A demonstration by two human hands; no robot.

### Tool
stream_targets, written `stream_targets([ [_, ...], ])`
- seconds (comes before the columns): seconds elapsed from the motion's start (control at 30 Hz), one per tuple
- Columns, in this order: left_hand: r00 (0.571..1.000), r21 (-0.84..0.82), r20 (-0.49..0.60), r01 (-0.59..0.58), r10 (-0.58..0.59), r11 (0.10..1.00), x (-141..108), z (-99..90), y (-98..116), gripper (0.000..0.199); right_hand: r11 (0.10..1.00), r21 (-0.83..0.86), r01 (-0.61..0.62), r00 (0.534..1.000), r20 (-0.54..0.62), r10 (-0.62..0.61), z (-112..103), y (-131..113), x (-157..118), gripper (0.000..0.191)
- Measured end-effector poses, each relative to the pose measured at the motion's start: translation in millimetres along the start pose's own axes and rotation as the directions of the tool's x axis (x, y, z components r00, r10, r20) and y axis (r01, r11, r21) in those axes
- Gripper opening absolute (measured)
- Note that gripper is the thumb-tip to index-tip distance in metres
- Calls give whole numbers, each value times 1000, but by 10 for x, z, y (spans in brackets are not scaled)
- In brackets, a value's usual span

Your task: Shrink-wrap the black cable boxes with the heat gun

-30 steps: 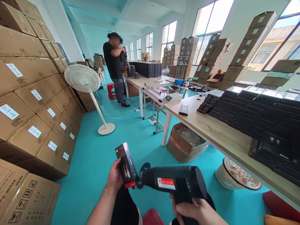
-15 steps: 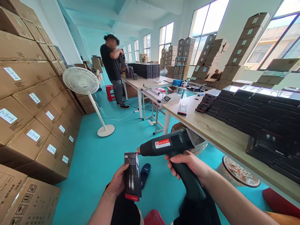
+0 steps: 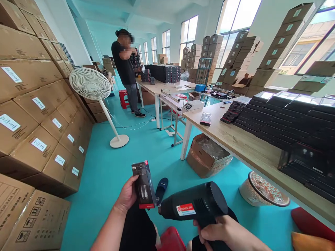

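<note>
My left hand (image 3: 127, 192) is closed round the left side of a slim black box (image 3: 143, 184) with a red bottom edge and two pale plugs pictured on its front. The box stands nearly upright above my knee. In my right hand (image 3: 216, 232) is the handle of a black heat gun (image 3: 193, 204) with a red and white label. Its nozzle points left, close to the lower right edge of the box. My right fingers are wrapped round the handle, partly hidden beneath the gun body.
Many black boxes (image 3: 285, 118) are stacked on the wooden table (image 3: 243, 148) at right, near one loose pack (image 3: 206, 118). Under it are a carton (image 3: 200, 157) and a bin (image 3: 251, 191). A white fan (image 3: 90, 83), cartons (image 3: 34, 111) and a standing person (image 3: 125, 69) are at left.
The heat gun has moved down from the box's top right corner to beside its lower right edge. The box has risen slightly and tilted, still in my left hand.
</note>
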State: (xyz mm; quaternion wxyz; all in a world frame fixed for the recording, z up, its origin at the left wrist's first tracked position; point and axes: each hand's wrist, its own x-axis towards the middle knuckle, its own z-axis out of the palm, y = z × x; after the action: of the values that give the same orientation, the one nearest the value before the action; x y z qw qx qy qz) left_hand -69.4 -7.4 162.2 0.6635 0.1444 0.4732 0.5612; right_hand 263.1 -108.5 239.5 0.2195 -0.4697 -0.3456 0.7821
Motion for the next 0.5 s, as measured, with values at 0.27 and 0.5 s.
stream_targets([
  [0.27, 1000, 28, -4, -12, 12, 1000, -8, 45, 44, 18, 947, 300, 113, 993, -58, -100, -200, 225, 15, 38],
  [0.5, 999, 2, 32, -17, 17, 1000, 21, 40, 22, 21, 952, 275, 132, 991, -17, -132, -62, 247, 102, 40],
])
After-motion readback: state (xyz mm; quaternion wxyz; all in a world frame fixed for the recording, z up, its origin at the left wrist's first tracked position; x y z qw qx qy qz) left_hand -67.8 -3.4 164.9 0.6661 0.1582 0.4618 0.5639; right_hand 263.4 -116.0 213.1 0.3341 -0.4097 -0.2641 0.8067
